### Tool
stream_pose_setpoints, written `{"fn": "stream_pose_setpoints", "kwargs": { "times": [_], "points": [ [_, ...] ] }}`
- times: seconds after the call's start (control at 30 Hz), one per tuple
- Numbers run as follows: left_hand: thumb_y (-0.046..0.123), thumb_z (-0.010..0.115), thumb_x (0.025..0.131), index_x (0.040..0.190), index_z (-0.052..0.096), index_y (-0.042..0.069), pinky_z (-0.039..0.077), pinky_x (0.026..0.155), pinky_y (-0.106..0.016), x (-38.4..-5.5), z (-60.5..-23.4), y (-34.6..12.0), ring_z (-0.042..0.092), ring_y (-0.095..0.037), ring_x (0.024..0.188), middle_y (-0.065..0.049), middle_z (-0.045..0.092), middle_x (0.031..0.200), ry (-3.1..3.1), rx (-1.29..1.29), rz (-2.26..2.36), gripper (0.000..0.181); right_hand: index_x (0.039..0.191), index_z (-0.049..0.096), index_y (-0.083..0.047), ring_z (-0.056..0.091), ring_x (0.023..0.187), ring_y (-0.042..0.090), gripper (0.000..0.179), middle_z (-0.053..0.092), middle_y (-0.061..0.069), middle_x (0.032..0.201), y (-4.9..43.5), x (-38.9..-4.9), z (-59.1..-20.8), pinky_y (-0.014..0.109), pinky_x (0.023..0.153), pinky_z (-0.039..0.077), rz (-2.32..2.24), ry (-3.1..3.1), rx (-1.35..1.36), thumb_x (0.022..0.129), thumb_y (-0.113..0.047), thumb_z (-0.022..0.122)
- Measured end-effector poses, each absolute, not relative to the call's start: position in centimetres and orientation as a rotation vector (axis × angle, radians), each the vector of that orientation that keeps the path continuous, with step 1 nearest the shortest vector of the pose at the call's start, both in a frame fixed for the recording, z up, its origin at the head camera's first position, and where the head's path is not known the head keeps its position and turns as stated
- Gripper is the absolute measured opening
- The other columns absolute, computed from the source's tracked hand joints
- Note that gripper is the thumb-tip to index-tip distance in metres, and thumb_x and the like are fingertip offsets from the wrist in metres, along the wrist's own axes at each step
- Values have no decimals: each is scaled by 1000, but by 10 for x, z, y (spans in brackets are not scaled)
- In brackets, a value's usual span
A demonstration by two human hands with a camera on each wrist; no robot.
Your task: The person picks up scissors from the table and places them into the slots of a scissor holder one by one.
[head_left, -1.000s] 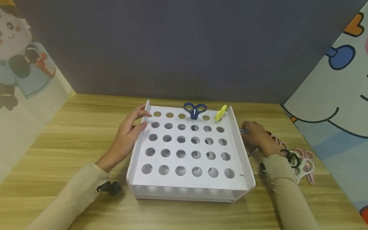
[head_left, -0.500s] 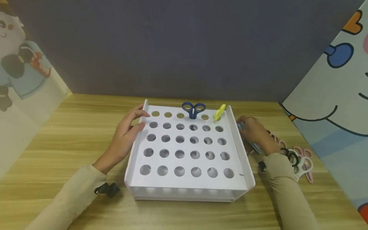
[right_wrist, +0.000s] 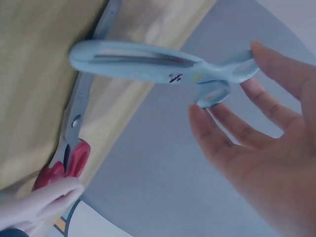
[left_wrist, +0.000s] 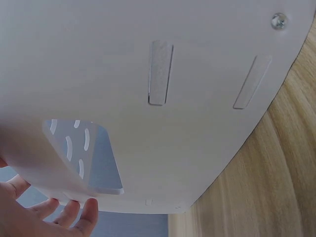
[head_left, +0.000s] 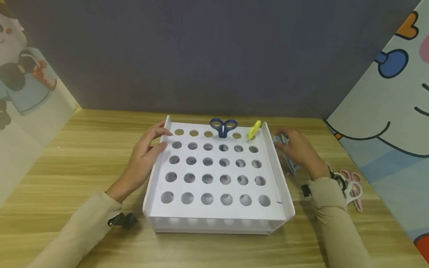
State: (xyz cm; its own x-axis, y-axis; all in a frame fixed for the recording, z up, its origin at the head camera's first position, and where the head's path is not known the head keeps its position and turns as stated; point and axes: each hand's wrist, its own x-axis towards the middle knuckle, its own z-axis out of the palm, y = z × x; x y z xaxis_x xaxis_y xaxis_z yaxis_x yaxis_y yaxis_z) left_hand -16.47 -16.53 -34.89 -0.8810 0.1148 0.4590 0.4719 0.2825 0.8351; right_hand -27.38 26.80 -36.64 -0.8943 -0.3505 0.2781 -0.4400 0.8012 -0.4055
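Observation:
The white rack (head_left: 213, 209) with rows of round holes stands on the table. My left hand (head_left: 143, 154) holds its left side panel, index finger and thumb over the top edge, the other fingertips against the outer face (left_wrist: 148, 173). Navy scissors (head_left: 223, 128) and yellow scissors (head_left: 253, 130) stand handles up in its back row. Beyond the right panel my right hand (head_left: 300, 151) pinches light blue scissors (right_wrist: 143, 64) by the finger loops with thumb and fingertips. A light blue sheath surrounds their blades, which point away from the palm.
Several scissors lie on the right of the table, among them white ones (head_left: 352, 191), pink ones (head_left: 356, 200) and a black-handled pair (head_left: 338, 180). A red-handled pair (right_wrist: 79, 158) lies below the light blue scissors in the right wrist view. A grey panel (head_left: 212, 52) closes the back.
My right hand has raised the light blue scissors slightly beside the rack, so their loops now show. The left hand stays on the rack's side. The head view has shifted a little.

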Motion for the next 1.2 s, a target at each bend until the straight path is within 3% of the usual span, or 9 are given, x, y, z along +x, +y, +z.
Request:
{"fn": "stream_pose_setpoints", "kwargs": {
  "times": [0.13, 0.37, 0.87, 1.2],
  "points": [
    [5, 48, 100, 118, 58, -4, 55, 77, -21, -166, -349, -166, 46, -26, 129, -5, 36, 157, -2243, -537, -1630, 22, 111, 64, 2, 59, 78, 34, 27, 66, 20, 94, 268, -273, -361, 48, 69, 48, 687, -2780, 600, 92, -16, 71],
    [5, 48, 100, 119, 57, -5, 57, 73, -23, -167, -349, -165, 47, -27, 128, -7, 36, 157, -2231, -553, -1642, 23, 112, 64, 1, 63, 98, 47, 32, 67, 25, 106, 264, -269, -350, 59, 82, 52, 730, -2757, 551, 92, -22, 72],
    [5, 47, 100, 118, 57, -4, 56, 75, -23, -166, -349, -165, 46, -27, 128, -5, 35, 158, -2249, -539, -1644, 23, 114, 64, 1, 66, 95, 49, 37, 67, 26, 111, 264, -262, -338, 58, 81, 54, 793, -2620, 495, 89, -23, 76],
    [5, 47, 100, 118, 57, -4, 57, 75, -23, -165, -349, -165, 45, -26, 130, -5, 35, 158, -2241, -544, -1659, 22, 106, 65, 6, 63, 98, 43, 32, 64, 25, 107, 258, -249, -316, 54, 83, 54, 818, -2394, 536, 83, -8, 81]
  ]
}}
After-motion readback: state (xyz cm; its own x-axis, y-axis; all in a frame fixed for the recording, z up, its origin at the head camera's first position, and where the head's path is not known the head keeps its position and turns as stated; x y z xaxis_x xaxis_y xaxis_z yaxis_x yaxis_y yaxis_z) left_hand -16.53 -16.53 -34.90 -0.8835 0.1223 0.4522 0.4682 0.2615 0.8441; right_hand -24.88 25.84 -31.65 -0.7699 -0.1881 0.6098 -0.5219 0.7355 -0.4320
